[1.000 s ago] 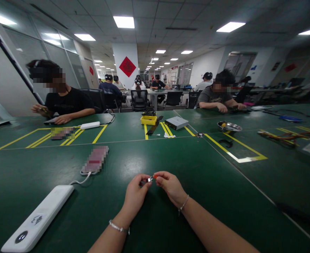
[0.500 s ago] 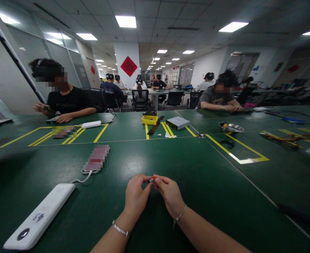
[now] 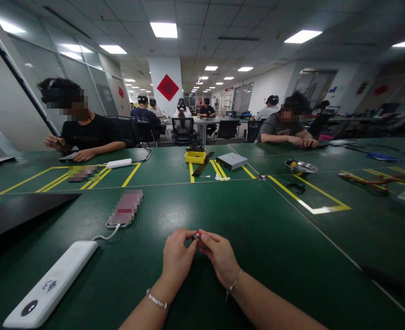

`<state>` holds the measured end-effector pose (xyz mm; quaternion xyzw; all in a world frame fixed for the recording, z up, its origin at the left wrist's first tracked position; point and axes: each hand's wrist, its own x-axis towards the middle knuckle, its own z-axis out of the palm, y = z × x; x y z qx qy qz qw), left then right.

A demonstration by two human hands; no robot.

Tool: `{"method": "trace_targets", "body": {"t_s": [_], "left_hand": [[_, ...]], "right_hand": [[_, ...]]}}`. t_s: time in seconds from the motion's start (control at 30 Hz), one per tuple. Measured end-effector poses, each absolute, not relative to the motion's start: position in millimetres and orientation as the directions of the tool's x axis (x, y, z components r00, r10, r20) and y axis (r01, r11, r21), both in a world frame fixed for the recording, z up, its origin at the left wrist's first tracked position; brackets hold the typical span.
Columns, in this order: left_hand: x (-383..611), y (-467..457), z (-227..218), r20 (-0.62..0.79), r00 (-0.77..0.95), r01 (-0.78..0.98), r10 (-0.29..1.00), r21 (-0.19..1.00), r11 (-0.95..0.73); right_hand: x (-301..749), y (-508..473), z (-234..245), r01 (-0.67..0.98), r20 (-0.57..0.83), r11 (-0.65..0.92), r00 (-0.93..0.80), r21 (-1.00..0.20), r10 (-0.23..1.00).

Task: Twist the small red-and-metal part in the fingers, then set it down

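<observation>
Both hands meet above the near middle of the green table. My left hand (image 3: 177,254) is closed in a pinch, thumb and forefinger on a small dark and silvery piece (image 3: 196,236), too small to name. My right hand (image 3: 222,256) is closed too, its thumb and forefinger pinching a small orange piece (image 3: 199,233) right at the silvery one. Whether the two pieces are joined cannot be made out, since the fingertips cover most of them.
Left of my hands lie a white power bank (image 3: 56,282) and a phone (image 3: 125,208) on its cable. A dark flat panel (image 3: 19,211) reaches in from the left. Farther off are a yellow tray (image 3: 195,158), a grey box (image 3: 232,160) and a metal bowl (image 3: 302,167). Two people sit opposite.
The dark panel at the left edge has come farther into view. My right fingers have shifted slightly around the orange piece, which shows less now. My left hand stays nearly still.
</observation>
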<state>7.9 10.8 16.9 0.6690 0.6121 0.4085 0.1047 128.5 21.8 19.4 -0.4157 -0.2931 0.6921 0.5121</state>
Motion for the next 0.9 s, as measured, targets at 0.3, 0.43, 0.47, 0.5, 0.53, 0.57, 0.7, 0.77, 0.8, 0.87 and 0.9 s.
{"method": "trace_targets", "body": {"t_s": [0.3,0.43,0.47,0.5,0.53,0.57,0.7,0.77,0.8,0.87,0.9], "left_hand": [[11.9,12.3,15.7,0.430,-0.005,0.703,0.903,0.643,-0.303],[9.5,14.3,11.9,0.413,-0.027,0.700,0.910,0.658,-0.277],[8.4,14.7,10.8,0.402,-0.037,0.702,0.915,0.662,-0.263],[7.2,15.2,9.9,0.393,-0.043,0.702,0.919,0.666,-0.252],[6.1,15.7,9.1,0.387,-0.048,0.702,0.921,0.669,-0.245],[5.2,16.1,8.4,0.385,-0.051,0.700,0.922,0.671,-0.242],[3.6,17.7,7.5,0.374,-0.036,0.692,0.927,0.678,-0.247],[3.5,18.0,8.3,0.352,-0.032,0.686,0.935,0.688,-0.236],[3.4,18.0,9.0,0.340,-0.033,0.682,0.940,0.695,-0.228],[2.8,17.9,10.6,0.319,-0.042,0.671,0.947,0.711,-0.210],[2.4,17.9,11.1,0.309,-0.045,0.665,0.950,0.719,-0.203]], "right_hand": [[135.2,31.2,27.5,-0.228,-0.145,-0.161,-0.085,-0.960,0.986],[177.4,62.7,43.3,0.085,0.065,0.061,0.044,-0.994,0.997],[195.4,72.4,46.6,0.199,0.115,0.091,0.111,-0.976,0.987],[216.0,81.5,49.1,0.329,0.161,0.092,0.190,-0.940,0.968],[238.7,89.4,50.4,0.462,0.192,0.047,0.273,-0.886,0.943],[262.6,95.7,50.6,0.568,0.209,-0.029,0.349,-0.822,0.913],[353.6,102.8,41.5,0.699,0.150,-0.381,0.571,-0.605,0.807],[384.8,99.8,34.3,0.686,0.114,-0.482,0.630,-0.545,0.768],[395.3,98.2,30.8,0.679,0.088,-0.512,0.643,-0.527,0.761],[407.2,96.7,24.3,0.670,0.038,-0.545,0.647,-0.504,0.762],[409.7,96.9,21.1,0.671,0.023,-0.555,0.647,-0.492,0.762]]}}
